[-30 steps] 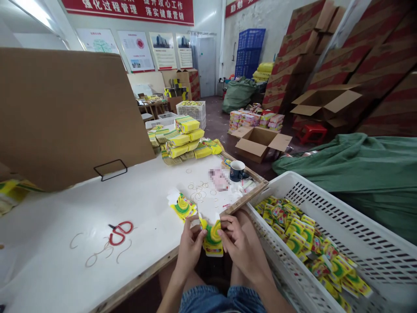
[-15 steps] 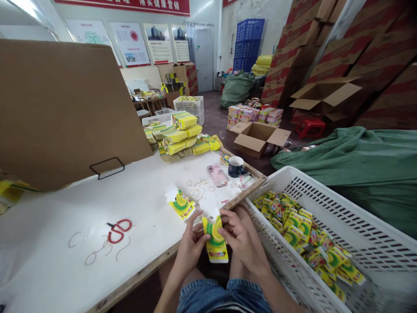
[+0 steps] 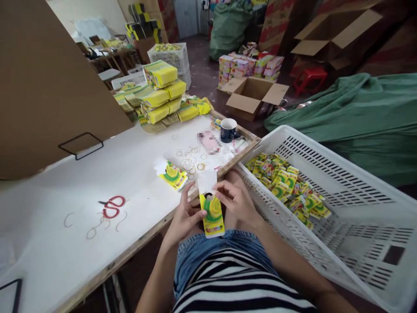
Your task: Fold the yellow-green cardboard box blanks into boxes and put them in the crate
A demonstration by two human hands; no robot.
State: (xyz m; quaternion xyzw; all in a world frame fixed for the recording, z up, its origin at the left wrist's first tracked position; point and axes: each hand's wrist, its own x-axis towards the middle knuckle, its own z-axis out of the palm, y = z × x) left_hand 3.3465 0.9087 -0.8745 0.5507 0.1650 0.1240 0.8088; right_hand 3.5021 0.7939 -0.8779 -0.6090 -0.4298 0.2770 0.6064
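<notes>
Over my lap I hold a small yellow-and-green carton (image 3: 212, 217) with a tall white flap standing up at its top end. My left hand (image 3: 186, 215) grips the carton's left edge, thumb on the front face. With its fingertips pinched together, my right hand (image 3: 235, 201) is at the carton's upper right edge, beside the base of the white flap. On the table (image 3: 137, 191), just beyond my left hand, lie similar flattened cartons (image 3: 173, 174) with white flaps. Rubber bands (image 3: 189, 163) are scattered past them.
Red-handled scissors (image 3: 113, 207) lie at the left of the table. A mug (image 3: 228, 130) stands near the far right corner. Bundled yellow cartons (image 3: 161, 98) are stacked at the back. At my right is a white crate (image 3: 345, 234) holding many small yellow boxes (image 3: 286, 182).
The view has tilted downward. My right hand has moved from the carton's middle up to the base of its flap, while my left hand keeps its grip on the left edge.
</notes>
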